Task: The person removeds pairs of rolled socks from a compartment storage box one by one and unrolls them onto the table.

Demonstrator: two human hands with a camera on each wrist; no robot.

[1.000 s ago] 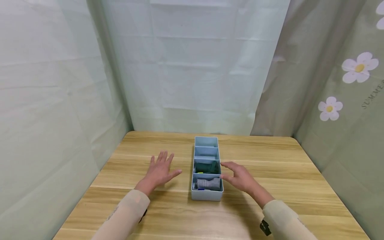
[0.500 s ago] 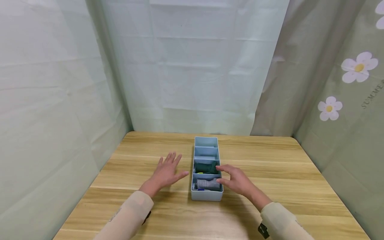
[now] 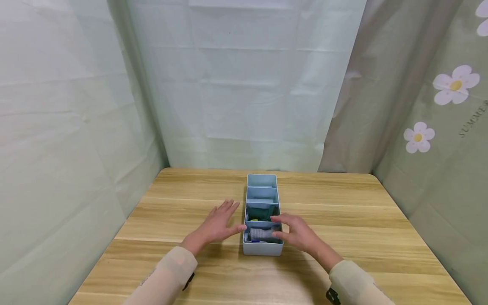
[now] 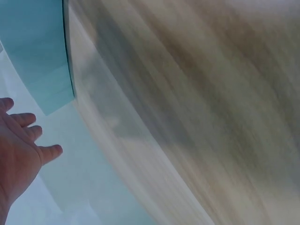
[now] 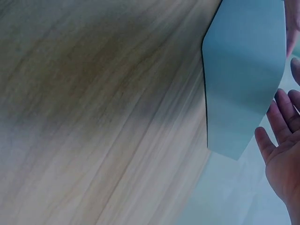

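A long light-blue box (image 3: 263, 249), split into several compartments in a row, stands on the table. In its nearest compartment lies a grey rolled cloth (image 3: 262, 235), perhaps a sock. A dark green folded cloth (image 3: 259, 214) fills the one behind, with a small yellow strip beside it. My left hand (image 3: 215, 226) is spread left of the box, thumb tip right at the rim. My right hand (image 3: 301, 235) reaches over the right rim, its fingers loosely bent and overlapping the two near compartments. In the right wrist view the box's long blue wall (image 5: 243, 79) stands beside my right fingers (image 5: 277, 117).
The wooden table (image 3: 183, 186) has rounded far corners. Pale cloth curtains (image 3: 244, 93) enclose it at the back and sides, the right one printed with white flowers (image 3: 419, 137). The box's two far compartments (image 3: 262, 181) show bare blue walls.
My left hand has moved right and slightly nearer, up to the box's left rim. My right hand has shifted left and slightly nearer, over the right rim. The box and cloths stay put.
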